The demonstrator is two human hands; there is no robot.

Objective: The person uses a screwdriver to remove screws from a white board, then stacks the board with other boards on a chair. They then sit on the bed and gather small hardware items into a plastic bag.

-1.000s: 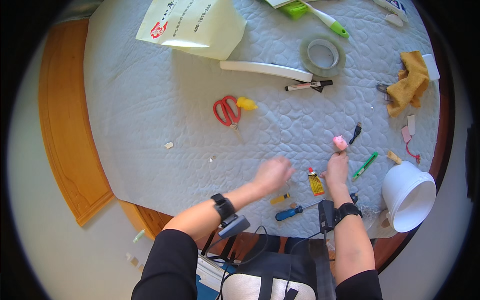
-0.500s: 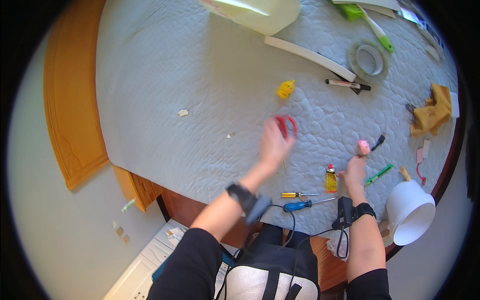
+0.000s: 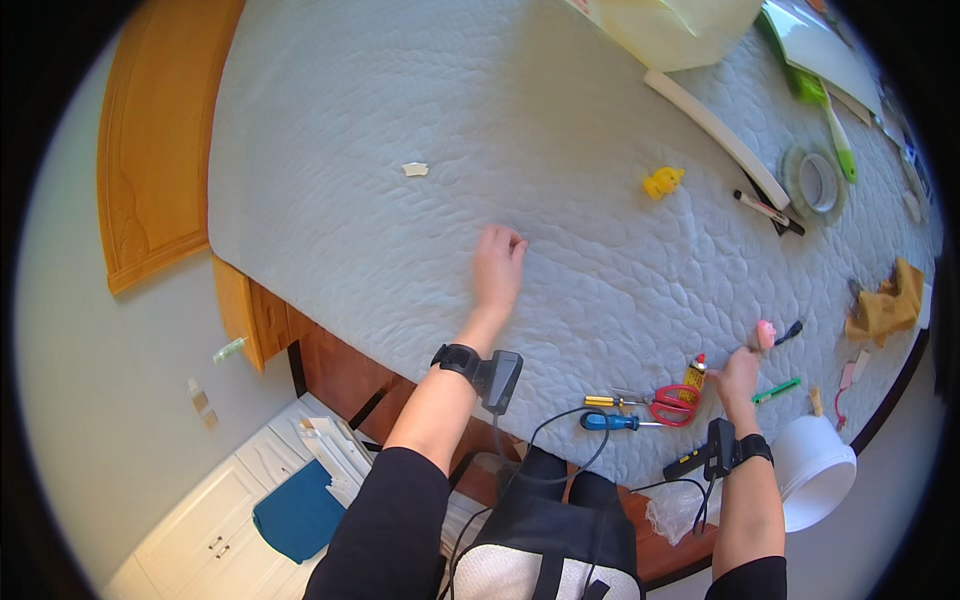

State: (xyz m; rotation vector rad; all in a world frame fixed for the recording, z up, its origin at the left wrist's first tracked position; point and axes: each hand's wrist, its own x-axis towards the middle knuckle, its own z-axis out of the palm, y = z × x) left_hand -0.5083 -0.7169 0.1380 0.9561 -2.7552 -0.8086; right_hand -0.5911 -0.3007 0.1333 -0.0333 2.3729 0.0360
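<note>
My left hand [image 3: 497, 268] rests on the grey quilted cover [image 3: 330, 230], fingers bent and pressed together. Whatever lies under its fingertips is hidden. Beyond it sits a white scrap [image 3: 415, 169]. My right hand [image 3: 738, 376] lies at the near right, thumb apart from the fingers, between a yellow bottle with a red cap [image 3: 696, 371] and a small pink toy [image 3: 766, 333]. Red-handled scissors [image 3: 676, 405] lie beside that bottle, close to a yellow-handled screwdriver [image 3: 603, 401] and a blue-handled screwdriver [image 3: 608, 422]. A green pen-like tool [image 3: 777, 391] is right of my right hand.
Farther right are a yellow toy [image 3: 662, 182], a white strip [image 3: 720, 135], a marker [image 3: 768, 212], a tape roll [image 3: 815, 184], and a green brush [image 3: 838, 135]. A brown cloth [image 3: 888, 305] and white bucket [image 3: 815, 470] stand at the right edge. Cables hang from my wrist devices.
My left hand has put the red scissors down by the screwdrivers and moved out over the cover. The view has turned leftward. My right hand stays near the pink toy.
</note>
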